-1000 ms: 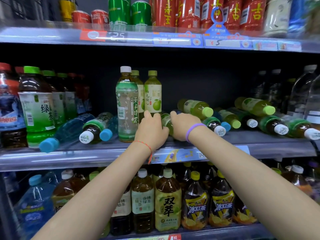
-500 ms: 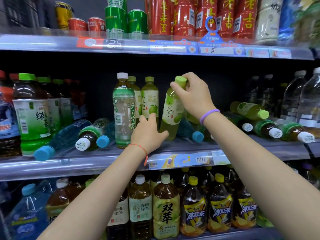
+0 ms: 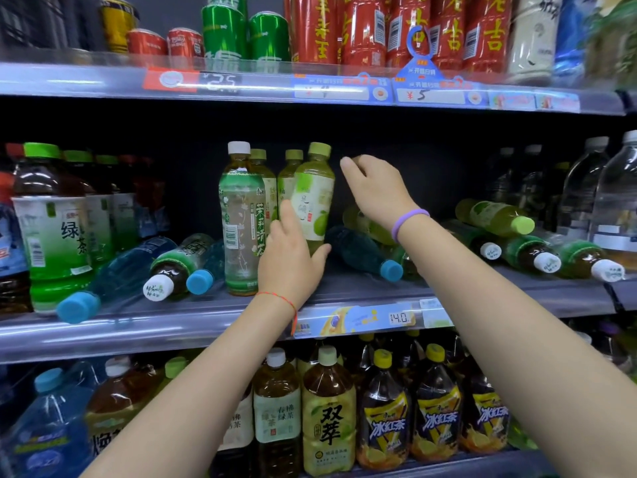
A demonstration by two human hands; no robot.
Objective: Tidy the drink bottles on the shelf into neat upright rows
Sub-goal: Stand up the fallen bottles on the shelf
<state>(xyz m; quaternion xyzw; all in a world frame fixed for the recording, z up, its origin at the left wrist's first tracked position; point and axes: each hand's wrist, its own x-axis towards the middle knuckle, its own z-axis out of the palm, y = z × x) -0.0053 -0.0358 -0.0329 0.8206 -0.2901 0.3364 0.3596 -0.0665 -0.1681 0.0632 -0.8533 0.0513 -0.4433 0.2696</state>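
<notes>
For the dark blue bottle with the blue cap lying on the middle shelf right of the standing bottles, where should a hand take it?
Probably around the neck, just behind the blue cap, coming from the front: the blue bottle lies cap-outward toward the shelf edge, its body angled back under the right hand.

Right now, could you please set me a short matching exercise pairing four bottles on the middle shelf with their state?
Things:
1. Apple-label bottle
2. Blue-cap bottle
3. White-cap tall bottle
4. Light-green-cap bottle

States:
A. Lying flat, left of the upright group
B. Upright, untouched, left of the left hand
C. Lying on top of other bottles, on the right
D. Upright, touched by the left hand

Pairs: 1-D, 2-A, 3-B, 4-C
</notes>
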